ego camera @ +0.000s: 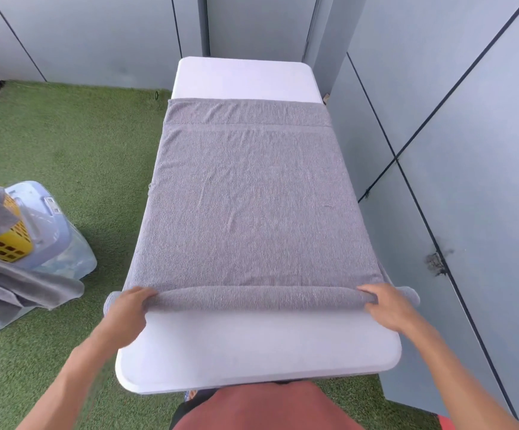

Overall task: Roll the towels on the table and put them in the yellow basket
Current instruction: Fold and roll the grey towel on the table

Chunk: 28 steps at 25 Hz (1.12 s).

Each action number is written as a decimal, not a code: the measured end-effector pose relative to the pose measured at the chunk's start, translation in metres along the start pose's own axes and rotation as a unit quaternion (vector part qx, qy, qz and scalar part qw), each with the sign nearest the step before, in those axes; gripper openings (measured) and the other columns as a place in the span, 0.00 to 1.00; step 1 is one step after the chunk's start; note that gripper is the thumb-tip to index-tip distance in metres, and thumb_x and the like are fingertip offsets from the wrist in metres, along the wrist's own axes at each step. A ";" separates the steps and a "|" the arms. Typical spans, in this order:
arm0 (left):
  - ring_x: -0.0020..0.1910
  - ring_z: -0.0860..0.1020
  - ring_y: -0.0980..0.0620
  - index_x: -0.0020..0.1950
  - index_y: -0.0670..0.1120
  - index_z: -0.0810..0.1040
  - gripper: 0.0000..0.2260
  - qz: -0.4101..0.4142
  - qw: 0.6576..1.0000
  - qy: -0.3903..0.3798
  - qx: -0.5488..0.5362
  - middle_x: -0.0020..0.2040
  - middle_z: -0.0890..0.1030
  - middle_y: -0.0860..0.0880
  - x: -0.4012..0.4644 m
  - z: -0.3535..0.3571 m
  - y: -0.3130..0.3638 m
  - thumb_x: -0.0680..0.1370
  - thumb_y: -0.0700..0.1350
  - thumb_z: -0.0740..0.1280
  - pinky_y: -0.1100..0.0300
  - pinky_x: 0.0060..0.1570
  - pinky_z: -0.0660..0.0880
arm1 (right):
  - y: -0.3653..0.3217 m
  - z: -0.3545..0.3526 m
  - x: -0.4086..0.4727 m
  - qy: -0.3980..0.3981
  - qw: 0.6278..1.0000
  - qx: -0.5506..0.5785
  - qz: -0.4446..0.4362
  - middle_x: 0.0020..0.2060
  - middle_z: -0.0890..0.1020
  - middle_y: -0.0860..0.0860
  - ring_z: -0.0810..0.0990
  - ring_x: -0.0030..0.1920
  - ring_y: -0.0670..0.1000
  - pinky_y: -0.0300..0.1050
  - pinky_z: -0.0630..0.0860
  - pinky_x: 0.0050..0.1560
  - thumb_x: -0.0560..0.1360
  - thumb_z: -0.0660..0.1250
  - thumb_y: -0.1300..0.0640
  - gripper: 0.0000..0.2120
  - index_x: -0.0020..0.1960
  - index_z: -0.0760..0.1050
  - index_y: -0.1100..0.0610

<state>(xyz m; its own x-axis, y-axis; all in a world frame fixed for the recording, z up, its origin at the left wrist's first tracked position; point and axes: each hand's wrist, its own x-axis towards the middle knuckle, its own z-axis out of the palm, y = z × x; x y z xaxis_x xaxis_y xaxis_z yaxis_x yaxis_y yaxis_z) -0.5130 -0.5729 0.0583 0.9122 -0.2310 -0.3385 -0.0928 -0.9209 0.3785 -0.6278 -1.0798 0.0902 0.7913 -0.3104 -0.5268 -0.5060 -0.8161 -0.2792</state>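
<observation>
A grey towel (248,197) lies spread flat along the white table (252,352). Its near edge is rolled into a thin tube (258,297) that runs across the table's width and sticks out past both sides. My left hand (129,308) grips the left end of this roll, fingers curled over the top. My right hand (388,305) grips the right end the same way. The yellow basket (7,243) stands at the far left on the floor, partly cut off, with grey cloth draped over it.
A pale blue lidded plastic bin (44,225) stands against the basket on green artificial grass (81,144). More grey towels (19,290) hang below the basket. Grey wall panels run close along the table's right side and behind its far end.
</observation>
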 end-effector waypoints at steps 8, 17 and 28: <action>0.44 0.69 0.42 0.49 0.43 0.79 0.10 0.006 0.970 0.223 0.093 0.47 0.74 0.43 0.005 0.003 0.020 0.72 0.32 0.66 0.47 0.43 0.69 | -0.021 0.038 0.002 0.307 0.950 -0.056 -0.017 0.53 0.75 0.52 0.70 0.58 0.57 0.53 0.64 0.61 0.69 0.69 0.66 0.18 0.57 0.80 0.51; 0.51 0.71 0.39 0.55 0.40 0.72 0.22 0.066 0.981 0.152 0.101 0.50 0.74 0.41 0.032 0.017 0.021 0.64 0.25 0.69 0.45 0.52 0.71 | -0.028 0.021 0.034 0.172 0.979 -0.106 -0.014 0.59 0.76 0.54 0.67 0.65 0.58 0.60 0.61 0.65 0.73 0.65 0.66 0.24 0.68 0.71 0.55; 0.54 0.76 0.41 0.56 0.45 0.79 0.16 -0.046 0.987 0.035 -0.147 0.53 0.77 0.44 0.036 -0.021 0.019 0.73 0.31 0.65 0.55 0.50 0.71 | -0.016 -0.012 0.024 0.088 0.977 0.193 0.008 0.54 0.71 0.53 0.77 0.55 0.55 0.44 0.73 0.49 0.67 0.71 0.68 0.25 0.60 0.72 0.50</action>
<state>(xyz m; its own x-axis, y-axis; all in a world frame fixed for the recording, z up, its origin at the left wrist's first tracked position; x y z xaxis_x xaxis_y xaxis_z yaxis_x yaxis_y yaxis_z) -0.4737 -0.5916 0.0718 0.9373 -0.1200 -0.3271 0.1020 -0.8033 0.5868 -0.5965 -1.0800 0.0913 0.8115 -0.4292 -0.3967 -0.5842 -0.5767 -0.5711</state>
